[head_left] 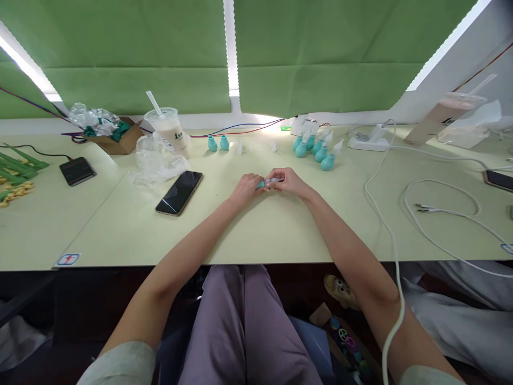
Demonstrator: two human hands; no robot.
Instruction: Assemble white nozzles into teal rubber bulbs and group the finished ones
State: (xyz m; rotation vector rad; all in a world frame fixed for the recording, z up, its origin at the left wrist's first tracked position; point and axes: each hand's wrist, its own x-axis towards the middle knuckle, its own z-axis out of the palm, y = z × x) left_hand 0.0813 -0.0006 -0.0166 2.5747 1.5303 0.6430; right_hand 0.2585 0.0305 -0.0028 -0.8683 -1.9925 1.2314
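Note:
My left hand (247, 188) is closed round a small turquoise bulb (260, 184), mostly hidden by the fingers. Against it, my right hand (287, 181) pinches a translucent whitish nozzle (274, 181); the two parts touch or nearly touch, I cannot tell which. Beyond my hands stand two turquoise bulbs (224, 143) without nozzles. Small clear pieces (239, 147) lie beside them, and another clear piece (273, 146) is farther right. At the back right, several turquoise bulbs (327, 162) with pale pointed nozzles lie grouped together.
Left of my hands are a black phone (179, 193), a crumpled plastic bag (156, 160) and a drink cup (170, 128) with a straw. Behind them sits a cardboard box (116, 140). A white power strip (368, 141) and a loose white cable (379, 206) occupy the right side.

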